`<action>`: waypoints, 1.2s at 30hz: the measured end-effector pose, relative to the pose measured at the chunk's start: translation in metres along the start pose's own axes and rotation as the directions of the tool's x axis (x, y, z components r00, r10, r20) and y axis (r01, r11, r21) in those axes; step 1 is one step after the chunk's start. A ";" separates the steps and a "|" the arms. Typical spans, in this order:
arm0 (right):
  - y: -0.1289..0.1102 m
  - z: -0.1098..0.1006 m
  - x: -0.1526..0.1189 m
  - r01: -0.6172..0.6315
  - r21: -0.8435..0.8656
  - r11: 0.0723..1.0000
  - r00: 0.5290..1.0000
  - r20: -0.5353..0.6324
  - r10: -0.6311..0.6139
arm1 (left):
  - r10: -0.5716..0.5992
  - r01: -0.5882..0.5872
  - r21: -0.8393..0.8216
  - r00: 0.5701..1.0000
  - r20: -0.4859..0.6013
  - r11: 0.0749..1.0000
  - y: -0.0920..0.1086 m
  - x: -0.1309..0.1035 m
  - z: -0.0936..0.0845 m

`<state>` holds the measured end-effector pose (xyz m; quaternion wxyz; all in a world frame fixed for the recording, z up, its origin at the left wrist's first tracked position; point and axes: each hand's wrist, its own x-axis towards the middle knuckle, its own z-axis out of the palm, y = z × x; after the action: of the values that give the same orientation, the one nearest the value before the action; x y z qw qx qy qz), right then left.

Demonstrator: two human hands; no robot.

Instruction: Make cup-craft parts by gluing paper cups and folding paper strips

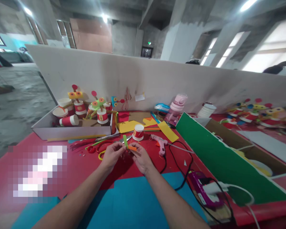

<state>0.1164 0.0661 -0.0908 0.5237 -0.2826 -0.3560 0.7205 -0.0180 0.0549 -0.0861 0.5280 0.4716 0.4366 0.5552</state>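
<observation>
My left hand point(112, 155) pinches a green paper strip point(125, 140) that stands upright between the fingertips. From the fingers of my right hand point(141, 158) an orange paper strip point(132, 148) sticks out sideways. The two strips meet at about a right angle, and my fingertips hide part of the join. Just beyond my hands a red and white paper cup point(138, 132) sits upside down. Yellow-handled scissors point(101, 155) lie by my left hand, partly covered by it. A pink glue gun point(161, 143) rests to the right of my right hand.
A white box point(78, 133) at the left holds paper-cup figures with spring arms. Yellow paper point(168, 131), a pink bottle point(176, 108) and a green-sided box point(214, 159) stand or lie farther right. Black cords run to a purple power strip point(205, 190). Blue sheets point(143, 203) lie in front.
</observation>
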 end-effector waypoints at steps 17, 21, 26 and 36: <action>0.006 -0.003 0.001 0.162 -0.366 0.916 0.974 -0.091 -0.209 | -0.047 0.047 -0.024 0.999 -0.025 0.999 -0.004 0.000 -0.001; 0.005 -0.003 0.002 0.184 -0.386 0.904 0.952 -0.160 -0.262 | -0.037 0.037 -0.035 0.999 0.002 0.999 0.000 -0.003 0.004; 0.008 -0.004 0.002 0.192 -0.398 0.897 0.934 -0.208 -0.292 | -0.063 0.064 -0.063 0.998 0.019 0.996 0.001 -0.004 0.006; 0.001 -0.009 0.002 0.182 -0.454 0.872 0.974 -0.041 -0.224 | 0.026 -0.021 0.111 0.999 -0.046 0.994 -0.005 0.001 -0.003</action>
<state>0.1225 0.0700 -0.0967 0.5333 -0.3894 -0.5151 0.5465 -0.0205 0.0562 -0.0913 0.4841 0.4917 0.4734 0.5475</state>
